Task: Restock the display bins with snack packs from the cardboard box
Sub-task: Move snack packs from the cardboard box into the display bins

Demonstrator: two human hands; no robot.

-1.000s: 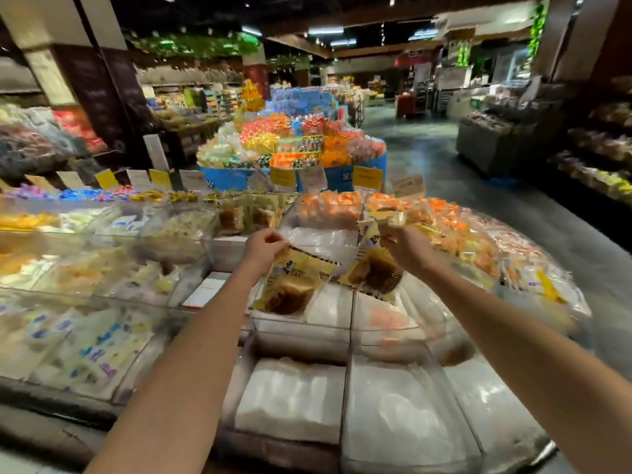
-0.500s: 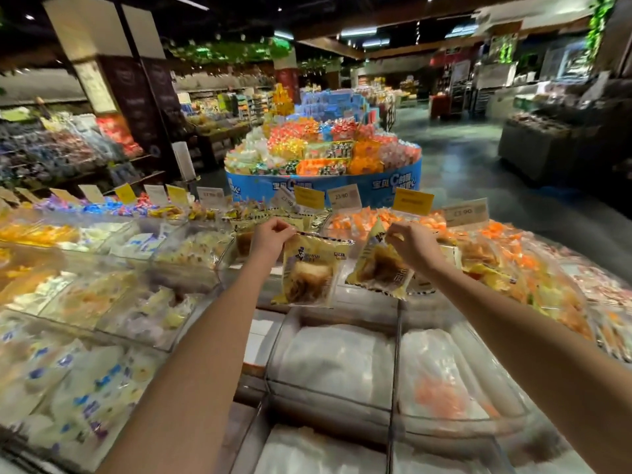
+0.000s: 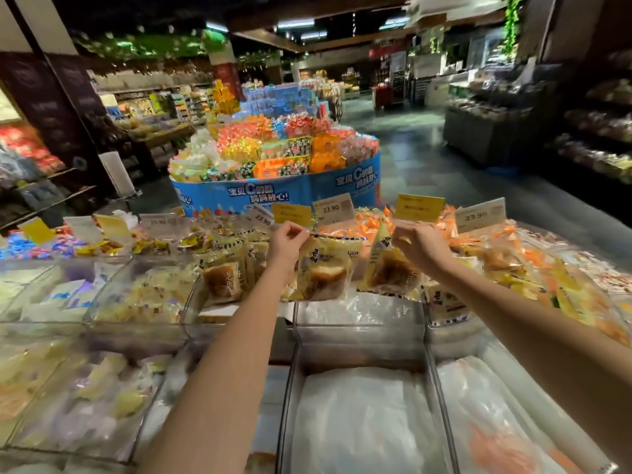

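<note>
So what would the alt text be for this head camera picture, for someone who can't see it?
Two bare arms reach over clear display bins in a dim shop, the left hand and right hand each pinching a yellow snack pack by its top edge. Price tags stand behind, and beyond them a round blue sweets display.

two hands [image 3: 285, 242], two held packs [image 3: 323, 268]

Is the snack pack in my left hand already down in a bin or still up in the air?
In the air: the left hand pinches the snack pack by its top edge, hanging above the bins.
</note>
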